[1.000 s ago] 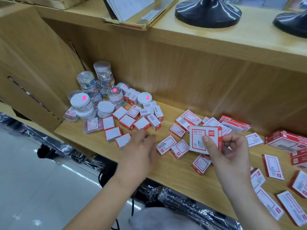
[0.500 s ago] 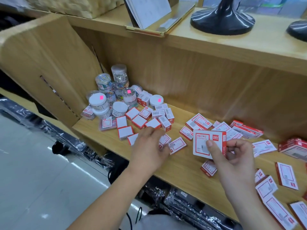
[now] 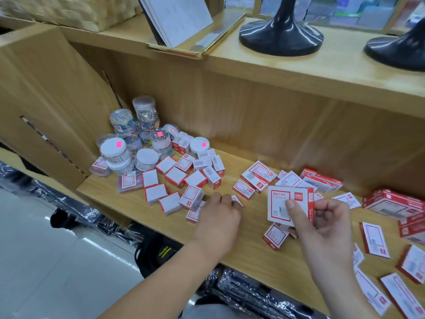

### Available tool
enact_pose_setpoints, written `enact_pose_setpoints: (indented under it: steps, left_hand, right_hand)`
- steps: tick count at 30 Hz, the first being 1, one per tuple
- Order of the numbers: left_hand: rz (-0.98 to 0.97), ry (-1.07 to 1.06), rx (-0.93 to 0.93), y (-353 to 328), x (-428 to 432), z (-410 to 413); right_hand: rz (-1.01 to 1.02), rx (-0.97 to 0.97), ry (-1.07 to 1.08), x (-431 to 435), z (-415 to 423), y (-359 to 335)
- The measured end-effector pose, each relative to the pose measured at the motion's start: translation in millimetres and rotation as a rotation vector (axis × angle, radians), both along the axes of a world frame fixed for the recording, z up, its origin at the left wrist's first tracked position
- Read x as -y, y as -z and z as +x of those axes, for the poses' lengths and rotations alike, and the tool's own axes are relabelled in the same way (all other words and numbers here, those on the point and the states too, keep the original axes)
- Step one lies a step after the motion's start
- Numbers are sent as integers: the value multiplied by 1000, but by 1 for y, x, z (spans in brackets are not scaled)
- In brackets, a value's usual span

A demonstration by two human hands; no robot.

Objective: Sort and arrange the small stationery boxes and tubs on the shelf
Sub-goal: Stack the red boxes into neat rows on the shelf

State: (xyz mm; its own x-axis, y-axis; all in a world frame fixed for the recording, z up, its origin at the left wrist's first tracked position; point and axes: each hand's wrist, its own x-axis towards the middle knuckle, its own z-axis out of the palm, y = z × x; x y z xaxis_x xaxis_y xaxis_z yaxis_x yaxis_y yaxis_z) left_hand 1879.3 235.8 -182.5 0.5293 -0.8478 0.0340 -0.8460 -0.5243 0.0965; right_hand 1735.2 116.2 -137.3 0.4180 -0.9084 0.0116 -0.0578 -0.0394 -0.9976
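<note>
Several round tubs (image 3: pixel 138 137) stood bunched in the back left corner of the wooden shelf (image 3: pixel 230 247), as I saw it through the head camera. Some were clear and full of paper clips; others had white lids with pink stickers. Just right of them, and touching the front tubs, lay a loose cluster of small red-and-white boxes (image 3: pixel 176 174), most flat, a few on edge.

The left hand (image 3: pixel 219 217) was down on the shelf at the cluster's near right edge, knuckles up. Its fingers were bent onto the board among two or three of the little boxes. I could not tell whether it pinched one or only touched them.

Right of it, the right hand (image 3: pixel 326 224) held a large red-and-white box (image 3: pixel 278 203) upright above the shelf. The thumb (image 3: pixel 292 210) pressed on its printed front and the curled fingers sat behind it. A deli logo showed in the box's top corner. Behind that box, more small boxes were heaped near the back panel.

At the far right sat a stack of bigger red cartons (image 3: pixel 393 201), and flat packs (image 3: pixel 374 239) lay scattered toward the front edge. On the top shelf above stood two black stand bases (image 3: pixel 280 35).
</note>
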Motion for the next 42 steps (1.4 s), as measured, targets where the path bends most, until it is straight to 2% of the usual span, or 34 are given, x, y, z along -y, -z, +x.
enact_pose_setpoints:
  steps: [2,7,10,14,24,28,32,34,35,36,38,39,42]
  left_hand:
    - [43,6,-50,0,6,2]
    - [-85,-4,-457,9,12,13]
    - [-140,-17,-582,14,16,16]
    - [-73,62,-697,13,22,20]
    - [-185,-15,-737,13,24,17]
    - [-148,4,-724,8,28,17]
    - [-19,49,-594,-9,29,19]
    - [-106,81,-483,-23,33,16]
    - [-201,92,-497,-29,37,12]
    - [-297,87,-602,-35,42,6]
    - [-413,72,-995,-41,57,-9]
    - [-445,65,-1133,-43,65,-17]
    - [-539,45,-1279,-50,87,-36]
  right_hand:
    - [-16,21,26,3,-4,-2]
    - [-19,60,67,10,-13,-1]
    - [-8,52,80,11,-16,2]
    - [20,22,95,12,-20,8]
    - [64,24,108,18,-18,7]
    - [108,5,85,22,-15,5]
    - [182,-7,75,31,-16,-4]
    - [196,-13,78,34,-17,-9]
    - [190,-14,69,35,-18,-10]
    - [180,-15,49,36,-20,-12]
    - [170,-15,1,37,-26,-14]
    - [169,-10,-15,37,-31,-16]
    - [118,-13,-1,47,-52,-16]
